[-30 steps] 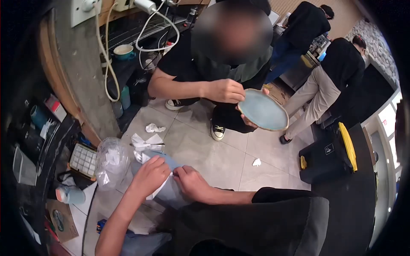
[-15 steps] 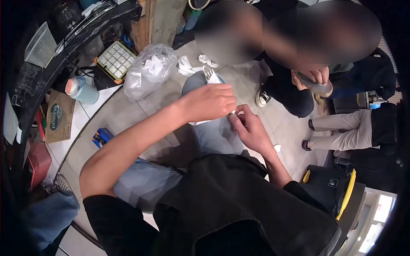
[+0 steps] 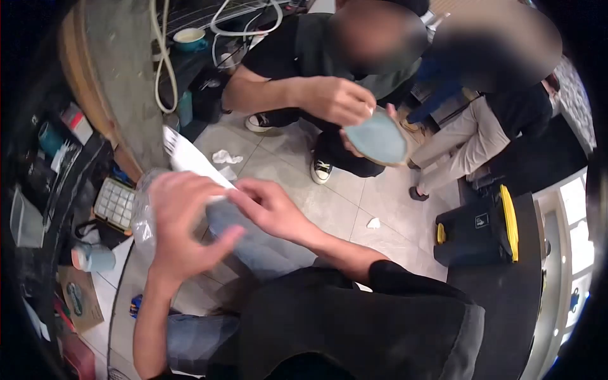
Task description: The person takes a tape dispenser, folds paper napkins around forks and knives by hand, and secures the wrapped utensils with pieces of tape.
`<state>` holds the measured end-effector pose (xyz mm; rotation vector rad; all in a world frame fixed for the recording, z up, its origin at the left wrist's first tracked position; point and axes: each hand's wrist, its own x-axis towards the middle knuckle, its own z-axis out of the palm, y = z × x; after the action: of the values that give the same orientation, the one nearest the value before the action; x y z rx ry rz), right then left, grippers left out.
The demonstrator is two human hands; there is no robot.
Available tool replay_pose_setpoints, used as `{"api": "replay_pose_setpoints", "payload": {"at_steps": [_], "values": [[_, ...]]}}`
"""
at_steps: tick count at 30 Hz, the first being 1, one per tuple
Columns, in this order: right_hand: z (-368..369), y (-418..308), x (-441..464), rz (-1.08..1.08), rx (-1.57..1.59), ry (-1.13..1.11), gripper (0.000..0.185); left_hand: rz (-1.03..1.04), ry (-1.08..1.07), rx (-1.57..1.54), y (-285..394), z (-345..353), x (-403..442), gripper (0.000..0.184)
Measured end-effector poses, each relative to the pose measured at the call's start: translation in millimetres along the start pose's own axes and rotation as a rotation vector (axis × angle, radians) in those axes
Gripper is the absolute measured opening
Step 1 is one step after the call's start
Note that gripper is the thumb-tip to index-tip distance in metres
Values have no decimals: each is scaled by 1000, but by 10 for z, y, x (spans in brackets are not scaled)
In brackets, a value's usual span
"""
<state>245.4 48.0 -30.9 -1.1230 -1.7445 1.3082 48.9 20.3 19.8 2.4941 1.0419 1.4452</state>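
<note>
A white napkin roll (image 3: 197,159) points up and left in front of me, with what look like metal fork tines at its far end. My right hand (image 3: 266,208) pinches the near end of the roll between thumb and fingers. Close beside it, my left hand (image 3: 180,221) is smeared by motion. Its thumb stands well apart from the fingers, and the fingertips overlap the roll's lower edge; whether they touch it I cannot tell. Below the hands are my jeans-clad knee (image 3: 253,244) and dark apron (image 3: 354,316).
Opposite, a crouching co-worker holds a blue-grey plate (image 3: 378,138), one hand at its rim. A black bin (image 3: 472,231) with a yellow lid stands right. Crumpled tissues (image 3: 227,157) lie on the tiles. At left are a clear plastic bag (image 3: 144,218), a bottle (image 3: 95,258) and a cardboard box (image 3: 81,297).
My view has swung, bringing the co-worker's plate into fuller sight. My left hand has opened from its closed grip around the napkin roll; my right hand still holds the near end.
</note>
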Motion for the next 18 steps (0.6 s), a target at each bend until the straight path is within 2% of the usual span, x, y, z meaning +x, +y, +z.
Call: {"api": "replay_pose_setpoints", "payload": {"at_steps": [1, 3, 4, 6, 8, 10, 11, 12, 13, 18], "values": [[-16, -130, 168, -85, 9, -23, 21, 11, -8, 3, 8, -18, -34, 27], [26, -439, 462, -106, 118, -10, 21, -751, 550, -312, -23, -37, -231, 22], [128, -514, 624, -110, 221, -7, 21, -765, 557, -250, -37, -36, -250, 22], [307, -585, 900, -180, 299, -73, 20, -1088, 782, -531, -59, -14, -255, 23], [450, -697, 996, -141, 406, -172, 20, -1138, 751, -687, -113, 100, -205, 30], [550, -713, 1006, -55, 575, -252, 21, -1088, 807, -793, -182, 278, -80, 37], [630, -693, 1032, -59, 586, -311, 21, -1013, 807, -863, -281, 292, -145, 39], [653, -652, 1069, 31, 631, -363, 21, -936, 798, -933, -354, 319, -156, 41], [663, -588, 1063, 132, 679, -403, 20, -955, 975, -950, -355, 372, -105, 43], [626, -311, 1041, 223, 713, -395, 20, -980, 1027, -789, -480, 465, -333, 37]]}}
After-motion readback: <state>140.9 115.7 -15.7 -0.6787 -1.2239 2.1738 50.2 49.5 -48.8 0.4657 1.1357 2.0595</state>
